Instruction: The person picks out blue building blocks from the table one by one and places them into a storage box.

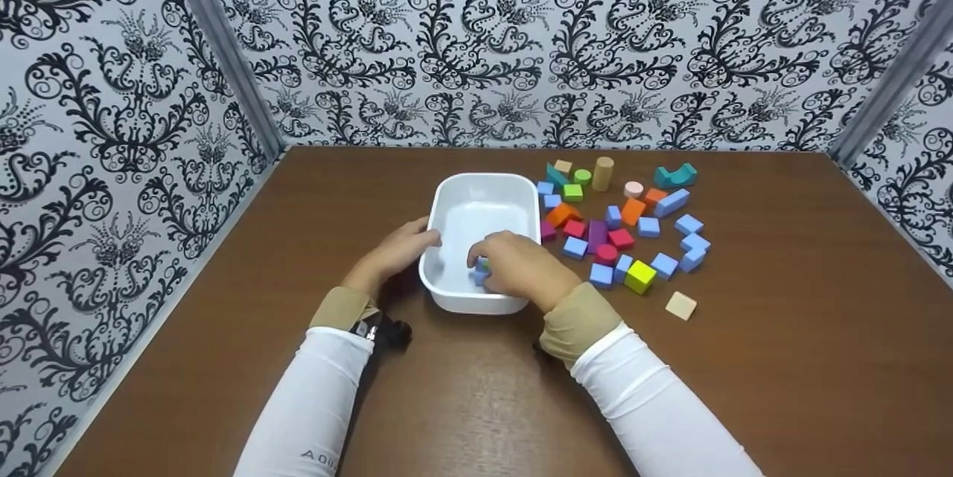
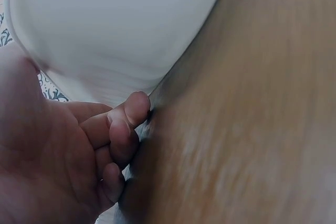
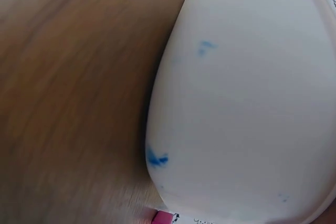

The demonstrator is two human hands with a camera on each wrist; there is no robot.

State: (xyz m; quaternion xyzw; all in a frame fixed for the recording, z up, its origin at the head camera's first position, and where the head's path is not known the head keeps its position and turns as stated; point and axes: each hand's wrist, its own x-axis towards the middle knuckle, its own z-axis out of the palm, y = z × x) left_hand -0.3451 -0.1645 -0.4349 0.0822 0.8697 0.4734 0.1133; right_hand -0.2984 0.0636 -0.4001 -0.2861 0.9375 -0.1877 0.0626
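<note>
While I watch from far off, I see one white tub (image 1: 476,304) on one brown table (image 1: 476,395). The left hand (image 1: 402,247) holds the tub's left side, with its thumb over the rim and its bent fingers outside. The right hand (image 1: 519,266) is down in the tub, with bent fingers at a small blue block (image 1: 479,278) and a bit of green (image 1: 483,264). I cannot tell if that hand is gripping them. Right of the tub, I count twelve blue blocks (image 1: 648,227), three orange pieces (image 1: 633,211), two green pieces (image 1: 572,193), one teal arch (image 1: 674,181), one yellow cube (image 1: 640,277), one purple block (image 1: 597,237) and one tan cylinder (image 1: 602,175). My right wrist view shows blue smudges (image 3: 156,158) on the tub's outside.
</note>
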